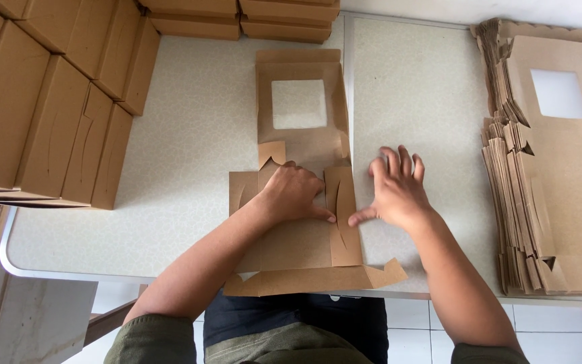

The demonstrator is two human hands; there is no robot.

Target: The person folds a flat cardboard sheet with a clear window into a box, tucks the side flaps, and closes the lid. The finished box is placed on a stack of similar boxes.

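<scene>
Two hands on flat box blank: left hand pressing, right hand spread. Light, creasable card; grip by side flap.

Flat box blank lies between folded boxes left, stacked blanks right.

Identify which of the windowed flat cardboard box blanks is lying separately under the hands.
The single flat box blank mid-table, under the left hand; the right hand presses its side flap. The others sit in the stack of blanks at right.
</scene>
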